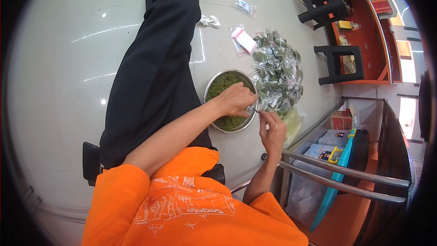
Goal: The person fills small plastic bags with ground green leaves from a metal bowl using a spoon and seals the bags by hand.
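Note:
A round metal bowl (210, 120) of chopped green leafy material (223, 82) stands on the floor beside the dark-trousered leg. My left hand (236, 100) is over the bowl's right side, fingers bent down and closed around what looks like a small clear bag (250, 110), mostly hidden. My right hand (273, 132), just right of the rim, pinches a thin dark handle (256, 110) pointing at that bag; its far end cannot be made out. Many small clear packets of green material (277, 68) lie heaped right of the bowl.
Beyond the bowl lie a pink-edged pack of clear bags (244, 39), another packet (246, 7) and a crumpled white piece (210, 21). A yellowish bag (293, 125) is near my right hand. Black stools (339, 64), metal rails (346, 168) and plastic boxes (314, 155) stand at right.

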Available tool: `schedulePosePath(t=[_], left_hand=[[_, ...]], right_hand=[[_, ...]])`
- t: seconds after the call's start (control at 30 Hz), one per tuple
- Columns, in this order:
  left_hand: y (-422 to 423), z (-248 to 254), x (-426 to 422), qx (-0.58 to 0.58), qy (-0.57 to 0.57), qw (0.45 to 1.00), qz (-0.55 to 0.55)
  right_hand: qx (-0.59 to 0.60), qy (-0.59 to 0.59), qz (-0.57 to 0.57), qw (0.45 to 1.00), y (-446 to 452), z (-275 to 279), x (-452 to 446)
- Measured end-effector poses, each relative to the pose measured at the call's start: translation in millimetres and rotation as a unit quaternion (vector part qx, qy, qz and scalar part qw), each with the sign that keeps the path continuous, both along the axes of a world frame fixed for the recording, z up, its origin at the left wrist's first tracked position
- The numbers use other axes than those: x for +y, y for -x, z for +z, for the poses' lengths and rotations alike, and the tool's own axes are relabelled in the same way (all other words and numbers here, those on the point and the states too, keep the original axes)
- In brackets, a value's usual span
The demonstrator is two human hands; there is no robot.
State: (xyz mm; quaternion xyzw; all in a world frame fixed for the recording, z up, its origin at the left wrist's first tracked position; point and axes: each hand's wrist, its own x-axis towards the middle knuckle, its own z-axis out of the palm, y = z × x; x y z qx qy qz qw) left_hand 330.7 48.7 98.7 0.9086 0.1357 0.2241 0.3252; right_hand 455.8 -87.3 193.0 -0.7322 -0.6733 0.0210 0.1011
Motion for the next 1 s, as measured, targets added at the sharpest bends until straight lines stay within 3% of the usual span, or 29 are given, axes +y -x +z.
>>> schedulePosePath(t=[0.07,0.33,0.7,1.0], left_hand=[[0.8,5.0,-0.4,-0.025,0.025,0.999,0.014],[2.3,-3.9,5.4,-0.049,0.093,0.994,0.025],[9.8,-0.5,13.5,-0.008,0.138,0.986,0.090],[9.2,0.3,16.5,-0.005,0.124,0.990,0.072]], right_hand=[[-0.063,-0.098,0.042,0.992,-4.7,-2.4,-0.2],[-0.129,-0.124,0.026,0.984,1.0,3.2,-8.1],[-0.044,-0.164,-0.048,0.984,-5.7,-5.6,-17.4],[-0.052,-0.170,-0.018,0.984,-6.8,-8.9,-15.5]])
